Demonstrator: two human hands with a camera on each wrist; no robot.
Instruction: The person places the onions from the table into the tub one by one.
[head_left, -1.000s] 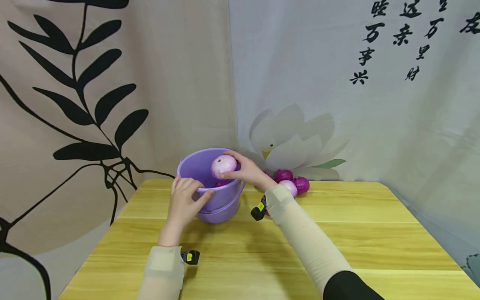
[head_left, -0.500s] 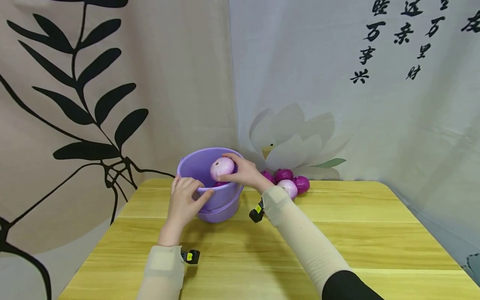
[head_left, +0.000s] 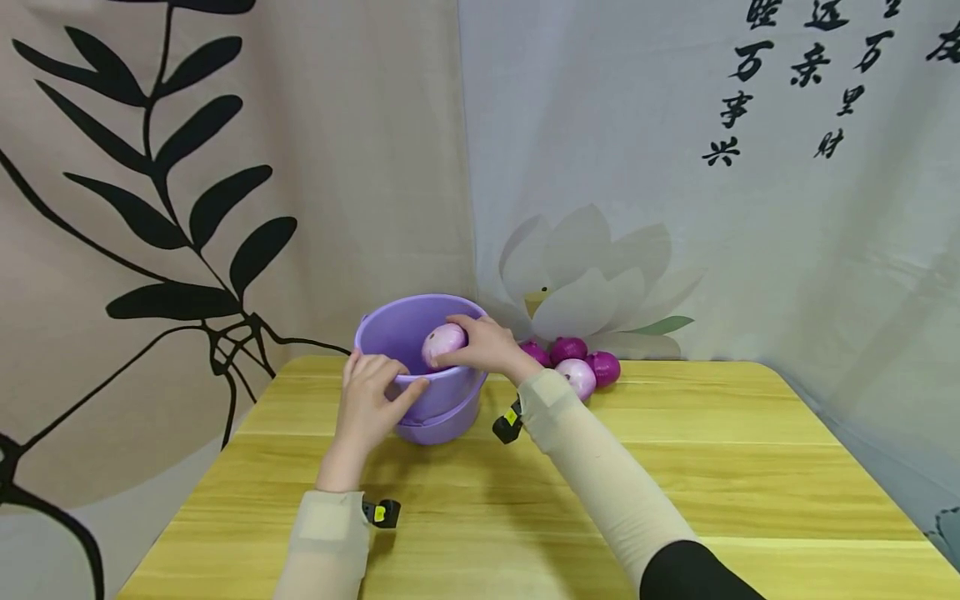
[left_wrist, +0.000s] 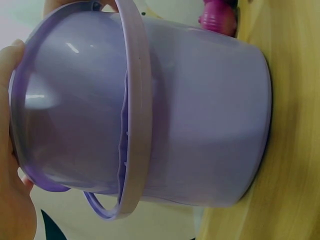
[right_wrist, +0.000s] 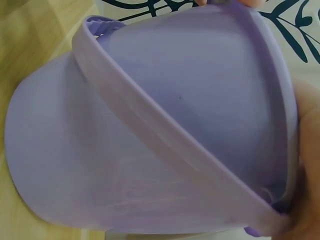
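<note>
- Pinching round pale-pink onion [head_left: 441,342] with fingers of right hand [head_left: 491,344], so ease down gently, no dropping
- Clamping purple plastic bucket [head_left: 442,402] with fingers of left hand [head_left: 369,400]; just brace against tipping

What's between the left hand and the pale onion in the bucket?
In the head view, only the rim and inside of the purple bucket show between left hand and pale onion.
</note>
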